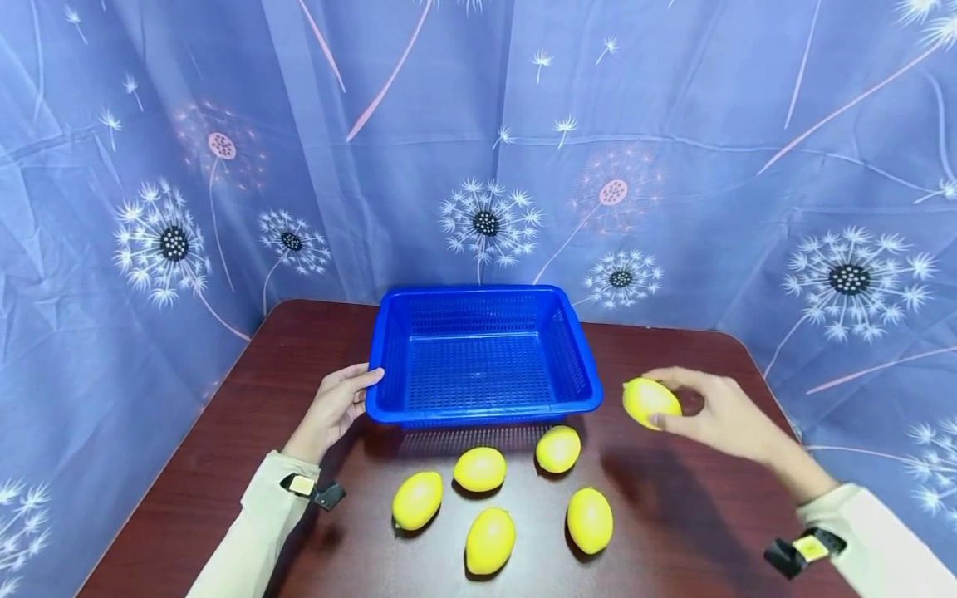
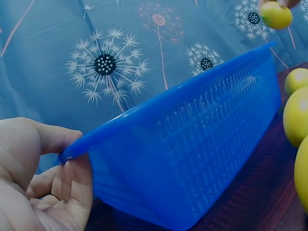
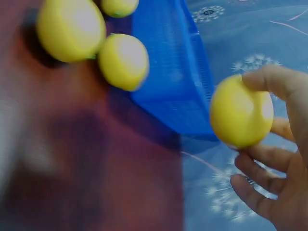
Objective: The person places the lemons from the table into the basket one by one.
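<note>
A blue plastic basket (image 1: 478, 415) with perforated walls stands toward the back of the table, and its inside shows no fruit. My left hand (image 1: 338, 407) pinches the basket's left rim between thumb and fingers, as the left wrist view shows closely (image 2: 53, 178). To the right of the basket, my right hand (image 1: 714, 411) holds a lemon (image 1: 649, 402) above the table, thumb on one side and fingers on the other. In the right wrist view that lemon (image 3: 240, 111) is beside the basket's outer wall (image 3: 168, 110).
Several more lemons lie on the dark reddish-brown table (image 1: 695, 540) in front of the basket, among them one lemon (image 1: 557, 449) close to its front right corner. A blue dandelion-print curtain (image 1: 404, 208) hangs right behind the table and along both sides.
</note>
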### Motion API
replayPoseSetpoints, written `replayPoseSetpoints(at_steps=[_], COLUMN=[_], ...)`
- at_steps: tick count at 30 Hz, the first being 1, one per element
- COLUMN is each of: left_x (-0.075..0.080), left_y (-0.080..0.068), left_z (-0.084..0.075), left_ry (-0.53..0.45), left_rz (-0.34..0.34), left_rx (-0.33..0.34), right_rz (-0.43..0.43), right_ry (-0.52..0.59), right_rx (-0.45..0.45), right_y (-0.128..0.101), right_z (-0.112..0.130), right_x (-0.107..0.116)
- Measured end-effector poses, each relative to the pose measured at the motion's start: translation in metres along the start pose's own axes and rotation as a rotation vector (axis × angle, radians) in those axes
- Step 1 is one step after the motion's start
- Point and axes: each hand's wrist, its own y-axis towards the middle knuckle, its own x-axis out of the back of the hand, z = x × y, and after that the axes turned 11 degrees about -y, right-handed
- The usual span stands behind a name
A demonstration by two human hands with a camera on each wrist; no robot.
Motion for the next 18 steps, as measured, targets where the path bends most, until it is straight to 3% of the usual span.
replayPoseSetpoints(at_steps=[4,8,14,18], left_x=[0.0,0.001,0.003,0.004], left_y=[0.0,0.0,0.0,0.001], left_z=[0.002,0.002,0.003,0.003], left_ry=[0.001,0.012,0.01,0.005], left_rz=[0.001,0.001,0.012,0.017], left_rx=[-0.012,-0.015,-0.019,-0.016], right_rz=[0.11,0.214,0.348,0.42], right_ry=[0.08,0.131,0.165,0.192], right_rx=[0.094,0.155,0.226,0.246], right_y=[0.036,0.079,0.144,0.175], right_z=[0.001,0.007,0.016,0.022], right_x=[0.024,0.034,0.023,0.006])
